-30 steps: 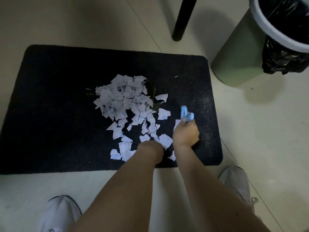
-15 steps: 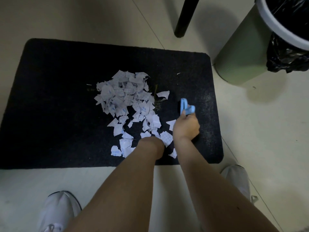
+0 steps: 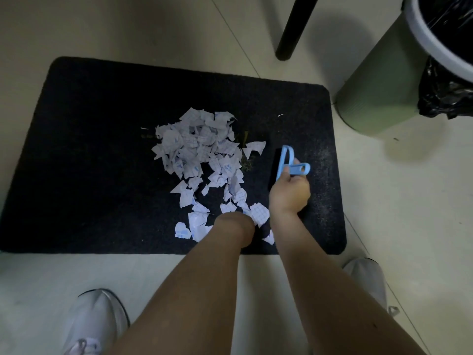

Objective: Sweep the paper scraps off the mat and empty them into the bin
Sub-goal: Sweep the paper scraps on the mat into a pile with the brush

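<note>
- The paper scraps (image 3: 202, 160) lay heaped near the middle of the black mat (image 3: 89, 162), white bits with blue grid lines, thick at the far end and trailing in a loose line toward the near edge.
- One scrap (image 3: 254, 147) sat apart on the right of the heap, and a few more lay close to the near edge, by the wrists.
- And there was the brush (image 3: 288, 163), light blue, dark bristles down on the mat just right of the heap, not touching the main pile.
- The right hand (image 3: 289, 194) was closed around the brush handle, knuckles up, the handle's looped end poking out to the right.
- The left hand (image 3: 236, 225) was down at the near end of the trail, curled under the wrist; whether it was open or closed, I could not tell, and anything under it was hidden.
- Both bare forearms came in from the bottom of the view, side by side.
- The mat lay flat on a pale tiled floor (image 3: 102, 26), with a dusty patch on its right side.
- The bin (image 3: 378, 85), green with a white rim and a black bag liner, stood on the floor just beyond the mat's far right corner.
- A dark furniture leg (image 3: 294, 26) stood on the floor beyond the mat's far edge.
- Two white shoes showed at the bottom, the left shoe (image 3: 94, 321) and the right shoe (image 3: 366, 280), both on the floor short of the mat.
</note>
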Available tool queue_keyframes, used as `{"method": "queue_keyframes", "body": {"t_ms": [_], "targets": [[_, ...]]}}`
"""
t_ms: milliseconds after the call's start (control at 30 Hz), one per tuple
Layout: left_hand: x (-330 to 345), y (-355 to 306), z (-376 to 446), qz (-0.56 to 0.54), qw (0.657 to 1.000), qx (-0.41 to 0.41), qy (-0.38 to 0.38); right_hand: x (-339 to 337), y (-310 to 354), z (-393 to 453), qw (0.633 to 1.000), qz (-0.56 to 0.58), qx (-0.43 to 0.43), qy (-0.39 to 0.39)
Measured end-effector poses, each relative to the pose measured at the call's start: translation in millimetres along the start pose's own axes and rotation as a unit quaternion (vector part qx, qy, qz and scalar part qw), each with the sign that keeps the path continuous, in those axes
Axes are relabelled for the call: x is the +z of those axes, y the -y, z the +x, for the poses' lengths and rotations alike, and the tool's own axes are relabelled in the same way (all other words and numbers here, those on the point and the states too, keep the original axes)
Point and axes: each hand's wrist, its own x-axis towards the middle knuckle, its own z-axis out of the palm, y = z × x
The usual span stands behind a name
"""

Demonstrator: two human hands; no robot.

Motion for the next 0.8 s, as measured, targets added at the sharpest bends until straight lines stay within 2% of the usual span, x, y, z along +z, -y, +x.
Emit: {"method": "queue_keyframes", "body": {"t_ms": [133,367,567,700,800], "targets": [[2.5,3.2,-2.7,-0.054,0.998,0.002,-0.029,22.7,4.8,-23.0,0.995,-0.056,0.001,0.086],[4.4,3.7,-8.6,-0.045,0.999,0.003,-0.023,17.4,16.2,-8.9,0.983,0.019,-0.033,0.18],[9.0,13.6,-20.6,-0.03,0.998,-0.016,-0.046,-8.0,28.5,17.5,0.954,0.017,-0.074,0.289],[9.0,35.4,-40.1,-0.066,0.991,-0.056,-0.103,-1.2,39.2,-8.9,0.933,0.013,-0.08,0.35],[12.8,63.0,-56.8,-0.096,0.977,-0.13,-0.139,9.9,42.9,-29.8,0.925,0.015,-0.058,0.374]]}}
